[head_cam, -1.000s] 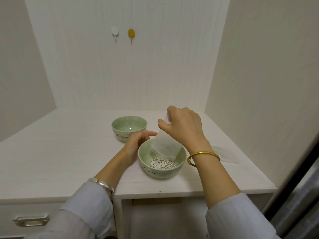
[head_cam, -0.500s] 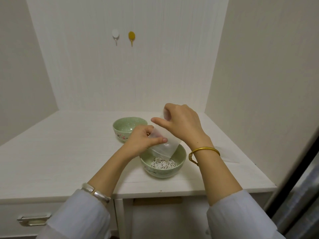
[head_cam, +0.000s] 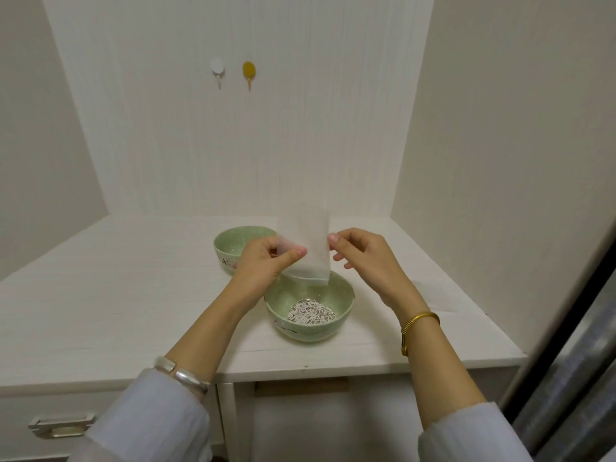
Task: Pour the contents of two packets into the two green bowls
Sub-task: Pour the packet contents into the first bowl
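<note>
1. Nearest the person, the near green bowl (head_cam: 310, 308) sits close to the front edge of the white surface (head_cam: 116, 295); it already holds a small heap of pale pellets (head_cam: 311, 314), so the first pour looks done.
2. Just above that bowl, the packet (head_cam: 305, 245) hangs upright and looks empty and limp; the left hand (head_cam: 263, 261) pinches its left edge between thumb and fingers; the right hand (head_cam: 363, 258) sits at its right edge with fingers loosely spread, and whether the fingertip actually grips cannot be told.
3. To finish well, the person should keep the mouth low over the bowl and tap out stragglers before setting it aside.
4. Farther back, the far green bowl (head_cam: 241, 243) appears empty; a second packet (head_cam: 433, 295), flat on the surface at right, seems meant for it.
</note>
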